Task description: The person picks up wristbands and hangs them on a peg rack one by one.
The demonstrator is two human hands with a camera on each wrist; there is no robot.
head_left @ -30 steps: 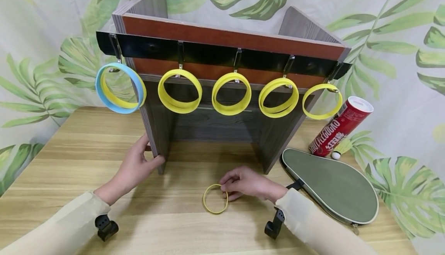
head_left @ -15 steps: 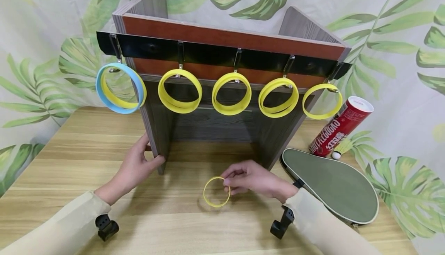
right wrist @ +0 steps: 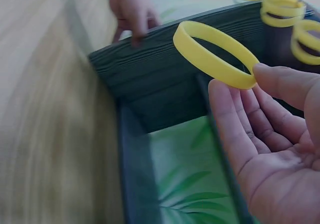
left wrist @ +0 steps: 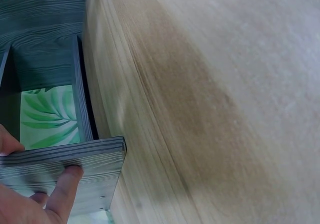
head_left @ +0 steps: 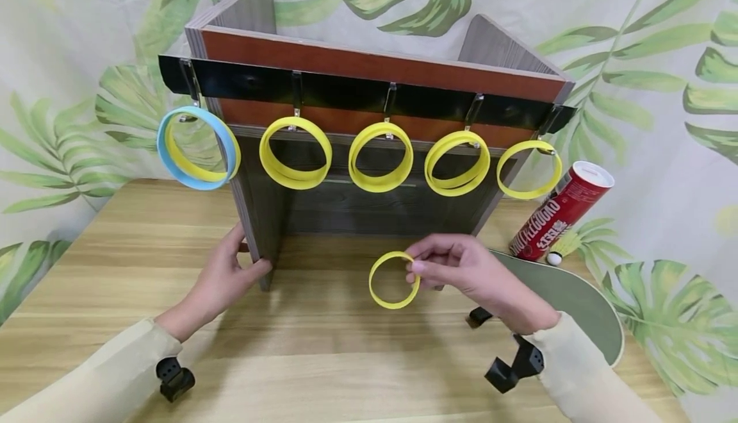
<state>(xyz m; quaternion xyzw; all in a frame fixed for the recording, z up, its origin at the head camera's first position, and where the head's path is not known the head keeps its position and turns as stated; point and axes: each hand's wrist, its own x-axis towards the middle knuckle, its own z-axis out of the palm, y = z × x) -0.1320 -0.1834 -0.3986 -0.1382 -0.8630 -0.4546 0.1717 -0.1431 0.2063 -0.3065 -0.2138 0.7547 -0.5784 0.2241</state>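
In the head view, a yellow wristband point(head_left: 394, 306) hangs above the table between the thumb and fingers of my right hand point(head_left: 467, 272). The right wrist view shows this yellow band point(right wrist: 210, 67) pinched at one side of its loop. My left hand point(head_left: 227, 279) grips the lower front edge of the grey wooden shelf's left panel point(head_left: 250, 218); in the left wrist view its fingers lie on both faces of the panel point(left wrist: 62, 151). Across the shelf front runs a black hook rail point(head_left: 346, 93). From its hooks hang several yellow bands point(head_left: 380, 186) and a blue one point(head_left: 198, 184).
A green racket case point(head_left: 588, 311) lies right of the shelf, partly behind my right forearm. Behind it a red shuttlecock tube point(head_left: 559, 215) stands tilted in view, with a shuttlecock point(head_left: 562, 247) beside it. Leaf-patterned cloth point(head_left: 86, 45) covers the wall behind the wooden table point(head_left: 323, 372).
My right hand has lifted the yellow wristband off the table and carried it up and to the right. My left hand stays on the shelf panel.
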